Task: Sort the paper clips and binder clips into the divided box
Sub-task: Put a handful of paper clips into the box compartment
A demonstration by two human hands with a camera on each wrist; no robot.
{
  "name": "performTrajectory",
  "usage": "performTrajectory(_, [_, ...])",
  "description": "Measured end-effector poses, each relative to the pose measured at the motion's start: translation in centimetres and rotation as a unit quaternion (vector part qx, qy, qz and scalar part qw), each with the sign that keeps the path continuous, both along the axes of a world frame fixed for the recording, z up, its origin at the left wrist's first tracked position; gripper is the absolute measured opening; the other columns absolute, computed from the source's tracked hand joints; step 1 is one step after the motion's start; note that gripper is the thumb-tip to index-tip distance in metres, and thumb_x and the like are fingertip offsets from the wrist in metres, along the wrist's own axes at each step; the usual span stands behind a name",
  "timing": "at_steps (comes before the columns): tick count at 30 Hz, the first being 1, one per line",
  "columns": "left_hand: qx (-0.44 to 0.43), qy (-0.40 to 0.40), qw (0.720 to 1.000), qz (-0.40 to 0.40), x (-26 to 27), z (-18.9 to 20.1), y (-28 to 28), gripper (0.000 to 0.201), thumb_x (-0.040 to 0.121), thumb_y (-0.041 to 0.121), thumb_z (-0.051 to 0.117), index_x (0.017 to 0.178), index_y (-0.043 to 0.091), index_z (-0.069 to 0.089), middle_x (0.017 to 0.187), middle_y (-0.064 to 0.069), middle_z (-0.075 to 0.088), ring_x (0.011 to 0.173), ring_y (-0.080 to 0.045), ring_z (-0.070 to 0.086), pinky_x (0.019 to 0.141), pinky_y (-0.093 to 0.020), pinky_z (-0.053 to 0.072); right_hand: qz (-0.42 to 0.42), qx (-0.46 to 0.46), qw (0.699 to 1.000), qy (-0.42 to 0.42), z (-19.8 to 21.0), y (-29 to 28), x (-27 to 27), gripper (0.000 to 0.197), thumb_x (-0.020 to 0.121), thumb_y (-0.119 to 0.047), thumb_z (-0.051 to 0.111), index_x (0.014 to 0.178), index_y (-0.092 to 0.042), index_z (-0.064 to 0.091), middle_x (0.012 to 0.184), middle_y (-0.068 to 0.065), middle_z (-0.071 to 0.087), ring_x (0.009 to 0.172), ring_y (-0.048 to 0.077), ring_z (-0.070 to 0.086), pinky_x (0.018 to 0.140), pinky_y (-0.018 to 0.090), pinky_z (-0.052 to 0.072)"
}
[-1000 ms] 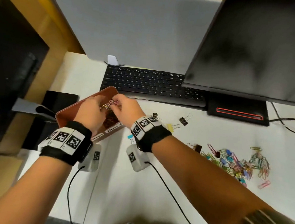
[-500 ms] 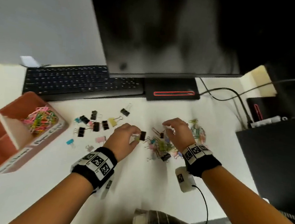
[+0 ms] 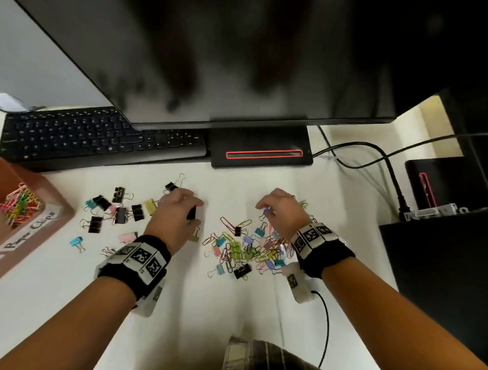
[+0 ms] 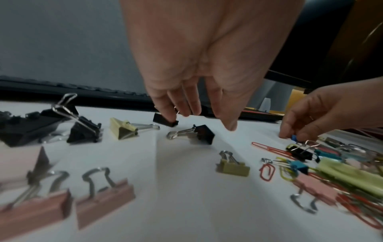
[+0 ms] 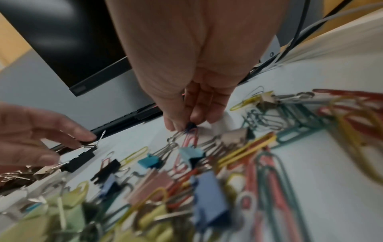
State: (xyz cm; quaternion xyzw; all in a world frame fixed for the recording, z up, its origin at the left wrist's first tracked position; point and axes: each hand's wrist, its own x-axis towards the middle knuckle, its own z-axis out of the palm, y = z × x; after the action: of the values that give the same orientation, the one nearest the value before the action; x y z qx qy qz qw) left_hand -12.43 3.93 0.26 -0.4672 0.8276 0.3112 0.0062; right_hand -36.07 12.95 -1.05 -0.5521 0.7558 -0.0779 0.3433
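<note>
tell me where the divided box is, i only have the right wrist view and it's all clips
Observer: The reddish-brown divided box stands at the desk's far left, in front of the left end of the black keyboard.
Operator: anything in it yet
Observer: The compartment labelled Paper Clips holds a heap of coloured wire paper clips. The other compartment is cut off by the frame edge.
Operator: is the left hand actually holding something
Observer: Yes. In the left wrist view, the fingers of the left hand pinch a small black metal binder clip.
</note>
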Motion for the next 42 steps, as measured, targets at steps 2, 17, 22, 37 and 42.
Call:
performTrajectory(2, [-0.024,0.026,0.999,0.001,0.2,0.6,0.7,0.030,0.079,0.011,0.067,0.108,0.014,0.061,0.106,-0.002,0.053,0.099,-0.021,0.051,0.091,-0.032,0.043,0.005,-0.018,1.000,0.018,-0.2,0.3,-0.7,0.023,0.091,-0.013,0.049,0.109,-0.019,0.064,0.114,0.003,0.057,0.108,0.021,0.052,0.096,0.035,0.045])
performTrajectory(17, [0.072,0.017,0.995,0.064,-1.2,-2.3,3.9,0.018,0.081,0.010,0.063,0.098,0.015,0.064,0.086,0.004,0.064,0.082,-0.015,0.057,0.074,-0.022,0.041,0.127,-0.002,0.991,0.043,0.2,-0.7,1.9,0.021,0.092,-0.022,0.048,0.107,-0.026,0.063,0.106,-0.004,0.066,0.104,0.019,0.055,0.097,0.035,0.035])
performTrajectory(22, [0.056,0.026,0.996,0.063,-0.4,-2.6,3.2,0.014,0.084,0.013,0.059,0.097,0.016,0.064,0.089,-0.001,0.066,0.087,-0.019,0.060,0.078,-0.028,0.047,0.085,-0.067,0.994,-0.007,1.4,-0.8,3.4,0.017,0.090,-0.023,0.056,0.104,-0.020,0.065,0.100,0.001,0.068,0.094,0.019,0.060,0.089,0.034,0.047])
performTrajectory(37, [-0.013,0.008,0.999,0.029,1.7,-2.5,2.5,0.023,0.073,0.018,0.074,0.095,0.017,0.066,0.093,-0.002,0.065,0.083,-0.022,0.060,0.076,-0.037,0.052,0.082,-0.037,0.986,0.137,2.0,-0.2,2.0,0.015,0.089,-0.027,0.054,0.091,-0.018,0.066,0.108,0.000,0.057,0.101,0.022,0.051,0.089,0.037,0.041])
performTrajectory(42, [-0.027,-0.032,0.999,0.009,1.4,-2.7,2.4,0.005,0.079,0.019,0.068,0.083,0.019,0.065,0.086,-0.001,0.063,0.086,-0.026,0.057,0.075,-0.036,0.046,0.122,-0.017,0.992,0.029,2.4,-0.9,5.6,0.015,0.087,-0.025,0.060,0.092,-0.014,0.068,0.109,0.000,0.057,0.099,0.020,0.055,0.093,0.039,0.046])
